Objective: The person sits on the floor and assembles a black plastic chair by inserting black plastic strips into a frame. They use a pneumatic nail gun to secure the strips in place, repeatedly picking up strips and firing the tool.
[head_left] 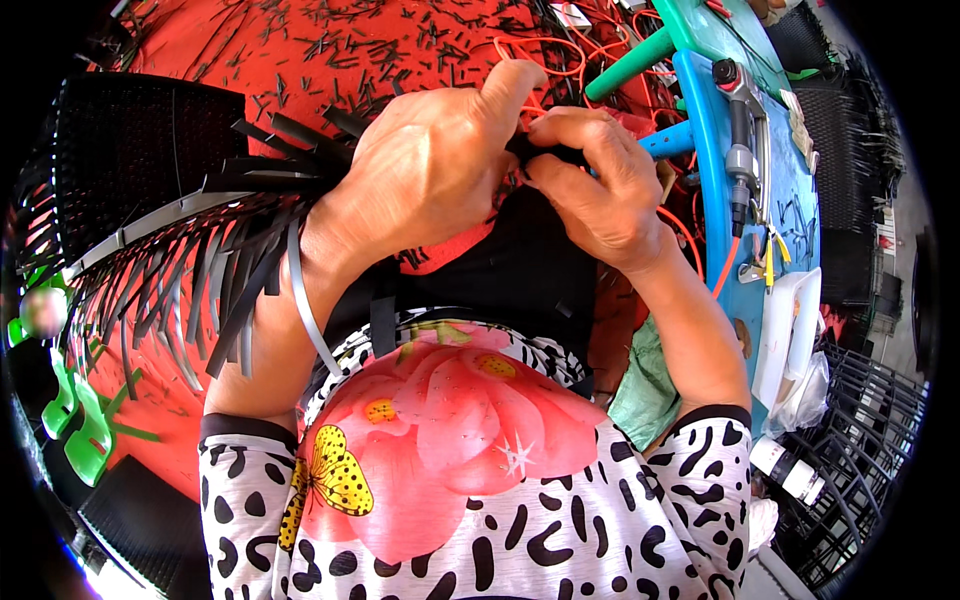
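Observation:
My left hand point(430, 150) is closed, its thumb raised along the top and its fingers curled under, largely hidden from view. Close beside it, my right hand point(600, 185) pinches with thumb and forefinger at a short dark piece between the two hands, which looks like a black plastic strip point(560, 154). Many loose black strips point(235, 270) fan out from a woven black panel point(150, 160) at the left. Some of them run under my left wrist. A grey band point(190, 210) crosses the panel's edge, and a thin pale strip point(305, 300) lies across my left forearm.
On the right, a blue stool point(712, 130) carries a grey air tool point(740, 150) with an orange hose, yellow-handled snips point(772, 255) and a white tray point(785, 340). Behind it is a green stool point(700, 25). Black offcuts point(400, 50) litter the red floor; green chairs point(88, 440) stand left.

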The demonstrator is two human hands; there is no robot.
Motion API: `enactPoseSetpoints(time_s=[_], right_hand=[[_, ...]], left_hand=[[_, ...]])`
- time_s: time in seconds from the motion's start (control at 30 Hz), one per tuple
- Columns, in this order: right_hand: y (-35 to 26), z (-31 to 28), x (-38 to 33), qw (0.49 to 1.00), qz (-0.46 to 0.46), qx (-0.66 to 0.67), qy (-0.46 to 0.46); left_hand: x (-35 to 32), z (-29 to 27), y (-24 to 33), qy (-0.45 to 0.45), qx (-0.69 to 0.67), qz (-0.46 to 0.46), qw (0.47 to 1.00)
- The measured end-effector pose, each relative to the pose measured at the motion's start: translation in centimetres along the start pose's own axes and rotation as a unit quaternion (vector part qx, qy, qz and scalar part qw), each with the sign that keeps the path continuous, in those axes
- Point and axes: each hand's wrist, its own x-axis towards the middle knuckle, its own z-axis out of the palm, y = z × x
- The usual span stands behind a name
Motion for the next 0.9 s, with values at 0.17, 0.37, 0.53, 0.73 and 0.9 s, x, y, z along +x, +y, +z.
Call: enactPoseSetpoints(time_s=[0.17,0.37,0.53,0.73,0.9], right_hand=[[-1.2,-0.9,1.0,0.987,0.125,0.092,-0.032],[-0.9,-1.8,2.5,0.953,0.243,0.149,-0.105],[0.6,-1.6,2.8,0.844,0.404,0.300,-0.185],[1.5,-1.9,3.5,0.793,0.445,0.329,-0.255],[2.3,-1.8,3.7,0.744,0.461,0.381,-0.298]], left_hand=[[-0.7,0.2,0.1,0.002,0.012,0.025,1.000],[-1.1,0.4,0.6,0.039,0.035,0.014,0.999],[-1.6,0.9,1.2,0.058,0.046,0.023,0.997],[-2.1,1.5,1.4,0.114,0.043,0.045,0.991],[-2.5,1.9,1.4,0.123,0.057,0.069,0.988]])
